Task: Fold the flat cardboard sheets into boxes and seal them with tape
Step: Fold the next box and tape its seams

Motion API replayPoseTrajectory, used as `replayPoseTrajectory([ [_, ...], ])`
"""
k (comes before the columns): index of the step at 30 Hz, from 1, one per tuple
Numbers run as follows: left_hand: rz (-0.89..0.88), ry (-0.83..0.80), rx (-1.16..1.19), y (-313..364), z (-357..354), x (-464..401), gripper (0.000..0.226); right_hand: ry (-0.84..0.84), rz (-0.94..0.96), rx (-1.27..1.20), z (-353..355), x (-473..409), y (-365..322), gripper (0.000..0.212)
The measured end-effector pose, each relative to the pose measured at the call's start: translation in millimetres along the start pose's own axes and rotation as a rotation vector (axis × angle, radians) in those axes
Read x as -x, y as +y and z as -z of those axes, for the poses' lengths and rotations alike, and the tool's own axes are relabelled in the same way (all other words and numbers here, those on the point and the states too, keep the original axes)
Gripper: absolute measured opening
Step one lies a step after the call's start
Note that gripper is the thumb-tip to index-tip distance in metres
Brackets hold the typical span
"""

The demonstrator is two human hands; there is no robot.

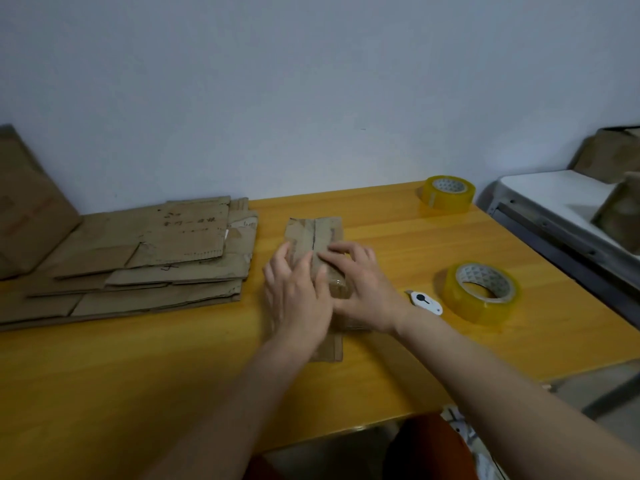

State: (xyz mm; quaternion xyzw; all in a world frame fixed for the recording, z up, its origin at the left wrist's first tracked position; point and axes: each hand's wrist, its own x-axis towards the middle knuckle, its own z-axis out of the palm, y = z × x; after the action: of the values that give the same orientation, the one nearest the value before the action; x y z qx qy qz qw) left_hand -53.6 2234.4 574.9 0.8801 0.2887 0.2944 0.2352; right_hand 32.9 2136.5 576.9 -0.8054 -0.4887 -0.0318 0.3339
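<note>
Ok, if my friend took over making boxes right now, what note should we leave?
Left hand and right hand: both flat, pressing tape onto the small box mid-table.
Flat cardboard stack lies left of it; two tape rolls, near and far, and a white cutter sit to the right.
Done: box folded, near end taped.
Left: the seam's far part looks untaped; fold the stack.

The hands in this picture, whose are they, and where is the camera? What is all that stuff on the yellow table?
They belong to a person wearing a camera on their head, so you look down as they do. The left hand and the right hand press flat on a small cardboard box, smoothing clear tape over its seam. On the yellow table lie a stack of flat cardboard sheets, two rolls of yellow tape, one near and one far, and a little white cutter.
</note>
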Motion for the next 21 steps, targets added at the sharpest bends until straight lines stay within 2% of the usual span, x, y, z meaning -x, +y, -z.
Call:
replayPoseTrajectory([
  [2,0.012,-0.113,-0.243,2,0,0,0.069,-0.065,-0.009,-0.081,1,5,-1,0.077],
  [4,0.005,-0.165,-0.334,1,-1,-3,0.084,-0.115,-0.070,-0.258,4,10,0,0.079],
  [7,-0.056,-0.181,-0.295,-3,1,-11,0.081,-0.048,-0.167,-0.498,11,15,1,0.070],
  [9,-0.178,-0.219,-0.237,-9,4,-15,0.072,0.090,-0.232,-0.440,17,11,6,0.065],
  [11,-0.285,-0.341,-0.144,-15,11,-19,0.072,0.194,-0.295,-0.298,22,3,11,0.061],
  [13,-0.329,-0.465,-0.116,-21,18,-24,0.077,0.223,-0.396,-0.258,29,-6,15,0.059],
  [15,-0.350,-0.502,-0.184,-26,21,-26,0.070,0.205,-0.498,-0.217,32,-12,19,0.048],
  [18,-0.205,-0.415,-0.264,-25,20,-23,0.061,0.252,-0.553,-0.109,36,-7,18,0.016],
  [21,-0.060,-0.445,-0.296,-10,19,-31,0.053,0.328,-0.541,-0.125,37,7,13,0.020],
])
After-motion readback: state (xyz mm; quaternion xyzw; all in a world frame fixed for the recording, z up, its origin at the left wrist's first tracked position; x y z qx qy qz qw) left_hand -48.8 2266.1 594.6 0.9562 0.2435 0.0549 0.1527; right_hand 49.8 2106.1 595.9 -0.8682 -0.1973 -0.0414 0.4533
